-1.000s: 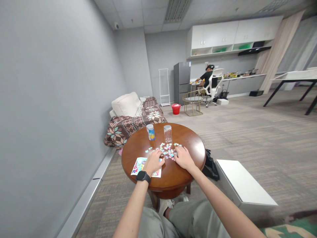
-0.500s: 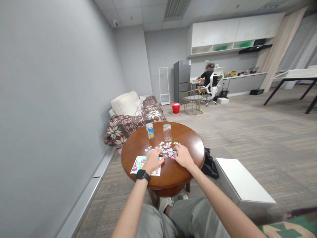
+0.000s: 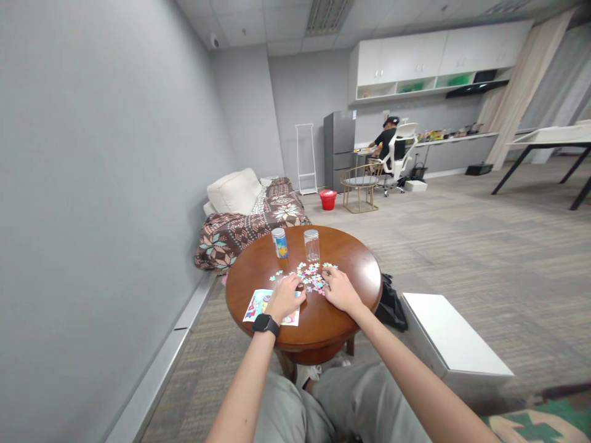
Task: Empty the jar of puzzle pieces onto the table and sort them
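Observation:
Small pastel jigsaw puzzle pieces (image 3: pixel 313 279) lie scattered on a round brown wooden table (image 3: pixel 323 329). My left hand (image 3: pixel 285 298) rests over a colourful printed picture sheet (image 3: pixel 256 303) and covers part of it. Its fingers are apart and reach the left edge of the pieces. On the other side of the pile, my right hand (image 3: pixel 340 289) touches pieces with its fingertips, fingers apart. Whether a piece sits under the fingers of either hand is too small to tell. Behind the pieces stand a clear jar (image 3: pixel 312 247) and a blue-labelled jar (image 3: pixel 279 243), both with silvery lids.
A white box (image 3: pixel 455 332) stands on the floor to the right, beside a black bag (image 3: pixel 391 304). Beyond the table is a sofa with a patterned cover (image 3: pixel 231 237). Farther back are a red bucket (image 3: pixel 328 199), a gold-framed chair (image 3: pixel 361 184) and a seated person (image 3: pixel 386 141).
The fingers of my right hand have shifted slightly over the pieces. My left hand stays in nearly the same place.

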